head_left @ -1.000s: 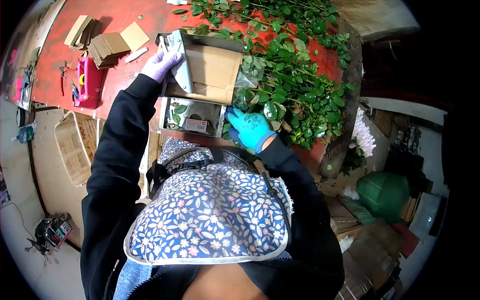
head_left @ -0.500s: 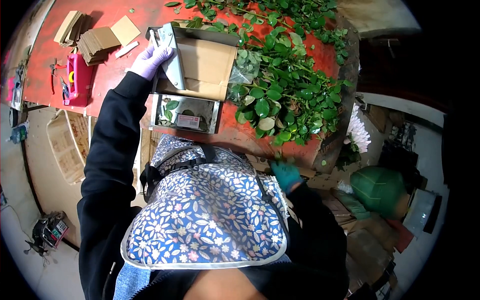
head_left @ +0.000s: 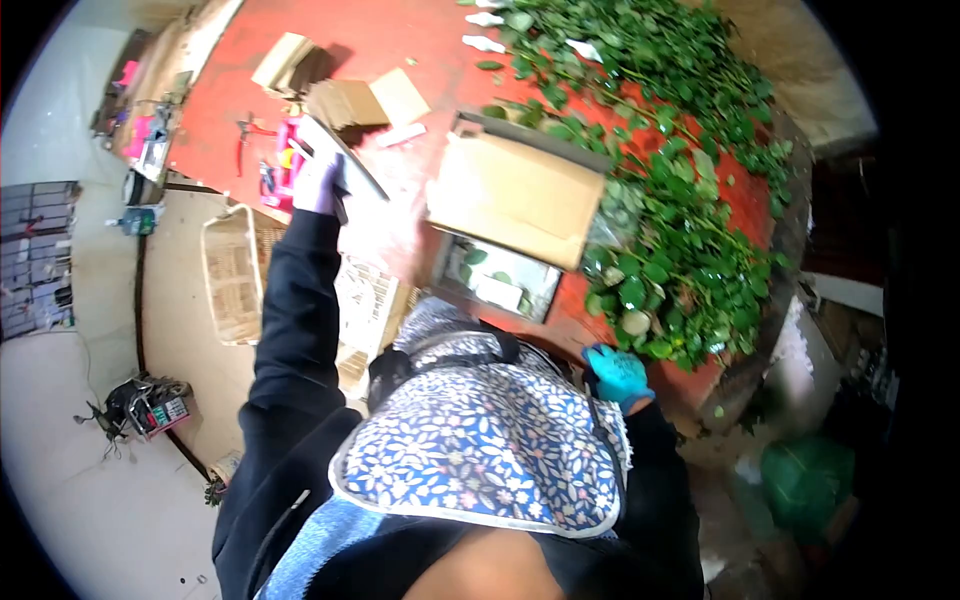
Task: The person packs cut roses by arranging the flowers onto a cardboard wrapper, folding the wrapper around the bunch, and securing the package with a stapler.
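Observation:
My left hand (head_left: pixel 318 187), in a pale purple glove, is closed around a long grey stapler (head_left: pixel 350 160) at the left part of the red table. Next to it is a pink tape dispenser (head_left: pixel 285 165). My right hand (head_left: pixel 620 377), in a teal glove, is at the table's near edge below the leafy stems (head_left: pixel 670 250); blur hides whether its fingers hold anything. Between the hands lies an open cardboard-lined box (head_left: pixel 515 195), with a metal tray (head_left: pixel 495 280) holding leaves and a small white box in front of it.
Stacks of brown cardboard pieces (head_left: pixel 345 103) lie on the red table (head_left: pixel 215 130), near red-handled pliers (head_left: pixel 243 140). White-wrapped flower heads (head_left: pixel 484 43) show at the far side. A wicker basket (head_left: pixel 225 280) stands below on the left. A green bundle (head_left: pixel 808 485) sits at the lower right.
My left hand has carried the stapler left, off the cardboard-lined box, to beside the tape dispenser. My right hand has come up at the table edge. The view has shifted too.

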`<state>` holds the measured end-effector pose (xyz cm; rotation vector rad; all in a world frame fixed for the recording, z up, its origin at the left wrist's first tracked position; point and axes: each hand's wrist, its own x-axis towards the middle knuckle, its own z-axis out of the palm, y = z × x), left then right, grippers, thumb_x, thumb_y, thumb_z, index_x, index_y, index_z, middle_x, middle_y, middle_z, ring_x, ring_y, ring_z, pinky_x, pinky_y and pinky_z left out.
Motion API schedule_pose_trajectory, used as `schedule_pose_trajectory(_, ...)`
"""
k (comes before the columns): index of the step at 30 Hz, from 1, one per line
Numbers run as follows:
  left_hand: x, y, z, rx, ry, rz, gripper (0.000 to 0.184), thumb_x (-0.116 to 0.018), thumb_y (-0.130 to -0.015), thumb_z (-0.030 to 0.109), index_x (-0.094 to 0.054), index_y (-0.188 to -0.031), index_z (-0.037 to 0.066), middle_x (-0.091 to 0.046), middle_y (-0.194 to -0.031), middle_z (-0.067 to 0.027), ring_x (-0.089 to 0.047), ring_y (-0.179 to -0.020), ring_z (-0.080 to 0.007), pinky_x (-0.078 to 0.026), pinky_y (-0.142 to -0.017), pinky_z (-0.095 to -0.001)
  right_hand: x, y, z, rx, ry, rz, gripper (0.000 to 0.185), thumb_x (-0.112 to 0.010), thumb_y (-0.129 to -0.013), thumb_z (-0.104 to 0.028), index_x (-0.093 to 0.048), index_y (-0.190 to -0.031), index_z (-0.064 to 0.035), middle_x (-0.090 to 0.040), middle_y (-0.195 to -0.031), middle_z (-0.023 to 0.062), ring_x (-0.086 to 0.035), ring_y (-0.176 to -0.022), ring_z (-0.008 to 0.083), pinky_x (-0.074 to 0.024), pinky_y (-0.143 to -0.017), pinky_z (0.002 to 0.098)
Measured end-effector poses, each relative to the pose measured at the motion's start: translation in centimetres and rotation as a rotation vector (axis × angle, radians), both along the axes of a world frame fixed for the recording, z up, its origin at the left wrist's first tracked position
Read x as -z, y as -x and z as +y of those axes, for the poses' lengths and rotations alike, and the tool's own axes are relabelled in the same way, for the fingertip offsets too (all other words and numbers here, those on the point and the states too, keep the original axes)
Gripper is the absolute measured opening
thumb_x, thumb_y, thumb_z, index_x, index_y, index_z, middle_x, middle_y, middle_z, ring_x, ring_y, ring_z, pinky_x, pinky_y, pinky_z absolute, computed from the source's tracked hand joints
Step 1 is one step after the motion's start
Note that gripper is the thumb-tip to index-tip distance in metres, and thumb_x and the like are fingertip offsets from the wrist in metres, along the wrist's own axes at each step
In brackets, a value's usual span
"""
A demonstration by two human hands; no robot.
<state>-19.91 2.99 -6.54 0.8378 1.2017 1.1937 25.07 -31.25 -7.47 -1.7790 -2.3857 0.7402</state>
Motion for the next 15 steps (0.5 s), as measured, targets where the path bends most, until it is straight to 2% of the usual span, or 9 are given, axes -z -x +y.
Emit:
schedule_pose_trajectory(1,1.6,0.8,-0.7,-0.012,-0.069,0.235,0.026,-0.068,-0.089,0.022,-0.063,-0.106,0.002,-0.065,-0.083,-0.0028,-0.062,-0.071,-0.0127,-0.051,-0.063,-0.0275,1.1,-0.2,-0.3,-0.018,0.072,-0.082,0.033,-0.066,-0.075,-0.02,-0.062,-0.107,-0.0103,-0.063,-0.085,0.0118,-0.063,-0.075,0.0334,-0.0485,-0.063,0.0464)
schedule_pose_trajectory(3,3.3,-0.1,-3.4,0.103,0.026,0.376,0.029,-0.074,-0.084,0.021,-0.063,-0.105,0.005,-0.064,-0.082,-0.0034,-0.06,-0.066,-0.0147,-0.051,-0.058,-0.0292,1.6,0.0,-0.3,0.055,0.146,-0.144,0.027,-0.064,-0.08,-0.024,-0.062,-0.103,-0.0093,-0.065,-0.09,0.0133,-0.063,-0.079,0.0345,-0.0489,-0.068,0.0476)
schedule_pose_trajectory(5,8.7,-1.3,-4.2,0.28,0.179,0.528,0.041,-0.075,-0.084,0.027,-0.062,-0.115,0.004,-0.066,-0.089,-0.0061,-0.064,-0.065,-0.019,-0.051,-0.051,-0.0291,0.7,0.1,0.5,0.127,0.154,-0.018,0.027,-0.062,-0.083,-0.025,-0.061,-0.104,-0.0084,-0.066,-0.094,0.0144,-0.063,-0.082,0.0354,-0.0488,-0.071,0.0478)
schedule_pose_trajectory(7,8.1,-5.7,-5.3,0.389,0.247,0.508,0.044,-0.075,-0.083,0.029,-0.062,-0.117,0.005,-0.067,-0.091,-0.0076,-0.067,-0.072,-0.0214,-0.055,-0.06,-0.0339,-2.0,0.5,2.0,0.146,0.234,-0.123,0.035,-0.059,-0.085,-0.029,-0.061,-0.112,-0.0075,-0.066,-0.098,0.0149,-0.063,-0.089,0.0353,-0.0486,-0.075,0.0479)
schedule_pose_trajectory(9,12.1,-7.7,-5.3,0.396,0.047,0.617,0.049,-0.075,-0.083,0.038,-0.062,-0.117,0.004,-0.07,-0.092,-0.0134,-0.068,-0.08,-0.0261,-0.054,-0.073,-0.0389,-3.1,0.1,2.5,0.182,0.21,-0.108,0.036,-0.058,-0.085,-0.03,-0.061,-0.113,-0.0072,-0.066,-0.097,0.0145,-0.063,-0.09,0.0352,-0.0483,-0.075,0.0481)
schedule_pose_trajectory(10,9.6,-8.4,-4.9,0.508,0.005,1.009,0.051,-0.072,-0.083,0.047,-0.066,-0.107,0.003,-0.07,-0.095,-0.0186,-0.067,-0.089,-0.0306,-0.051,-0.083,-0.0411,-4.0,0.2,3.0,0.164,0.164,-0.083,0.037,-0.058,-0.085,-0.03,-0.061,-0.114,-0.0073,-0.066,-0.098,0.014,-0.063,-0.088,0.0346,-0.0486,-0.075,0.0472)
schedule_pose_trajectory(11,4.0,-9.1,-4.9,0.591,0.037,1.181,0.049,-0.071,-0.082,0.05,-0.067,-0.093,0.003,-0.068,-0.093,-0.0199,-0.065,-0.089,-0.0346,-0.051,-0.08,-0.0421,-4.6,0.4,3.5,0.158,0.178,-0.09,0.038,-0.058,-0.085,-0.031,-0.061,-0.114,-0.0075,-0.066,-0.099,0.0139,-0.063,-0.088,0.0336,-0.0489,-0.074,0.0464)
schedule_pose_trajectory(13,0.3,-6.9,-4.8,0.359,-0.253,1.337,0.042,-0.073,-0.08,0.045,-0.066,-0.084,0.004,-0.067,-0.083,-0.0177,-0.064,-0.083,-0.0344,-0.05,-0.077,-0.0439,-5.3,1.2,4.2,0.117,0.117,-0.071,0.038,-0.058,-0.086,-0.031,-0.061,-0.115,-0.0073,-0.066,-0.1,0.014,-0.063,-0.087,0.0327,-0.0492,-0.074,0.0457)
schedule_pose_trajectory(15,-3.3,-3.1,-4.8,0.028,-0.437,1.281,0.041,-0.073,-0.081,0.043,-0.066,-0.079,0.003,-0.063,-0.081,-0.0175,-0.062,-0.081,-0.0336,-0.05,-0.076,-0.0433,-5.2,1.9,4.4,0.085,0.077,-0.03,0.038,-0.058,-0.087,-0.032,-0.061,-0.116,-0.0067,-0.066,-0.1,0.014,-0.063,-0.088,0.0332,-0.0492,-0.075,0.0459)
